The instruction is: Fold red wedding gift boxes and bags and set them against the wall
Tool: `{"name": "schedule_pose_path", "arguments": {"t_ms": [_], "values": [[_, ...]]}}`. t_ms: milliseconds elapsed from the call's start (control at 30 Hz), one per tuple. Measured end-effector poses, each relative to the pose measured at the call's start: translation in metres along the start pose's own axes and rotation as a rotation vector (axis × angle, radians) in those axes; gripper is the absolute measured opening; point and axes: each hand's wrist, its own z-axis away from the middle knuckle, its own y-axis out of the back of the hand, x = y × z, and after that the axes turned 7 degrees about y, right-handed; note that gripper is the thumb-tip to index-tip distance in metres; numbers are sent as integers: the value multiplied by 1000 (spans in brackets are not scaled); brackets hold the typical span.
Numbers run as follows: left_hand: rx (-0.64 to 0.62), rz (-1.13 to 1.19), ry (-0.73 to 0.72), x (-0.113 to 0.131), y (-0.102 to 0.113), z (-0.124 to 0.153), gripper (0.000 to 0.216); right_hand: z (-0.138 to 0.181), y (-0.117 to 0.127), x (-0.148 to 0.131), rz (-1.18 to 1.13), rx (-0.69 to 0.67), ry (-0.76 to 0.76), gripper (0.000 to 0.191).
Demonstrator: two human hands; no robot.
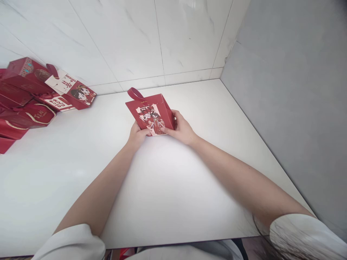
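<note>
A small red gift bag (150, 112) with a cartoon couple printed on its front and a red loop handle (135, 94) rests on the white table (168, 187). My left hand (137, 136) grips its lower left corner, fingers closed on the edge. On the other side, my right hand (181, 128) holds the lower right corner, the thumb pressed on the front and the fingers wrapped behind.
A heap of red gift boxes and bags (29, 97) lies at the far left, one of them bearing cartoon faces (80, 94). White marble-look tiles (135, 39) back the table and a grey wall (292, 97) runs along its right side.
</note>
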Motion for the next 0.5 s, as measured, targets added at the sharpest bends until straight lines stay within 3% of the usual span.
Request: {"name": "schedule_pose_path", "arguments": {"t_ms": [500], "values": [[19,-7,23,5,-3,3,29,0,0,0,-5,3,-11,80]]}}
